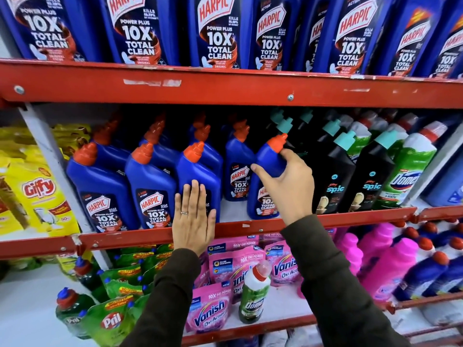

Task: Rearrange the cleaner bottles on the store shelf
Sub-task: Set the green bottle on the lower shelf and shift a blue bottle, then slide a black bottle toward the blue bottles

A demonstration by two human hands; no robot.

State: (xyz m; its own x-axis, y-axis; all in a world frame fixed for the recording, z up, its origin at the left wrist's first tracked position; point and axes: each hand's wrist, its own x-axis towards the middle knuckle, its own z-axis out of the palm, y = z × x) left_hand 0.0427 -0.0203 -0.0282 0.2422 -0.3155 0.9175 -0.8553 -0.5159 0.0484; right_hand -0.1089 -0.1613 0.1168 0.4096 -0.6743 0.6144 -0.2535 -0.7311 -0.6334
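Note:
Blue Harpic bottles with orange caps stand in rows on the middle shelf (350,217). My right hand (288,184) grips the rightmost front Harpic bottle (269,161) around its neck and shoulder; the bottle leans slightly left at the shelf's front edge. My left hand (193,214) lies flat, fingers together, against the front of the third Harpic bottle (198,169), covering its label. Two more front Harpic bottles (100,186) stand to the left. Another Harpic bottle (239,169) stands further back between my hands. Black Spic bottles (333,176) with teal caps stand right of my right hand.
Large Harpic bottles (218,33) fill the top shelf. Green Domex bottles (411,171) stand at the far right, yellow Giffy packs (42,196) at the left. Below are pink Vanish pouches (213,311), a loose Domex bottle (253,294), green Pril packs (110,319) and pink bottles (390,264).

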